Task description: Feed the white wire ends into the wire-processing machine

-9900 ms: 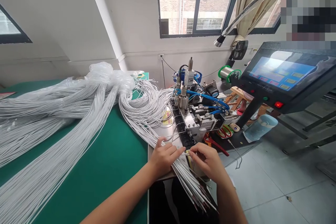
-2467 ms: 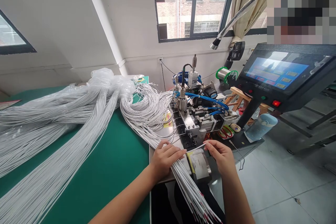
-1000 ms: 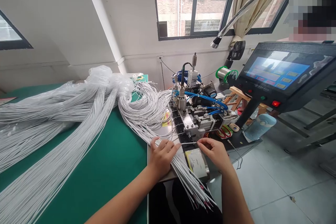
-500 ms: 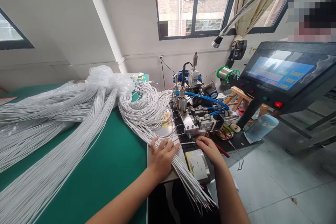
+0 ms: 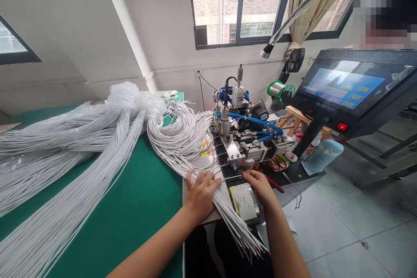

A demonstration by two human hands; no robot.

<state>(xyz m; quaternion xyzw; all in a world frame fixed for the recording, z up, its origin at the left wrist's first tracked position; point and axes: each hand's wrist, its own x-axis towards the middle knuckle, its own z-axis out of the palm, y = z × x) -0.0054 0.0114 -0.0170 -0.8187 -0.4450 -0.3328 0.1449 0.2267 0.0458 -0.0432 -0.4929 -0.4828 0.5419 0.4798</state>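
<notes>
White cable bundle (image 5: 177, 160), running past machine (image 5: 232, 150). Control panel (image 5: 345, 84), lettering too small to read. Left hand (image 5: 202, 193) over bundle, fingers parted, grip unclear; right hand (image 5: 259, 186) pinching. Paper label (image 5: 246, 204), marks illegible. Single cable (image 5: 232, 177), at machine's near end, in right fingertips.

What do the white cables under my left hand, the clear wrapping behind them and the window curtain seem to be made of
White cables: matte sheathing, plastic or rubber, hard to say which; they bend in smooth curves.
Clear wrapping: probably thin, glossy plastic film, since it's see-through and crinkled.
Curtain: most likely fabric, dull beige, gathered in soft folds.
</notes>
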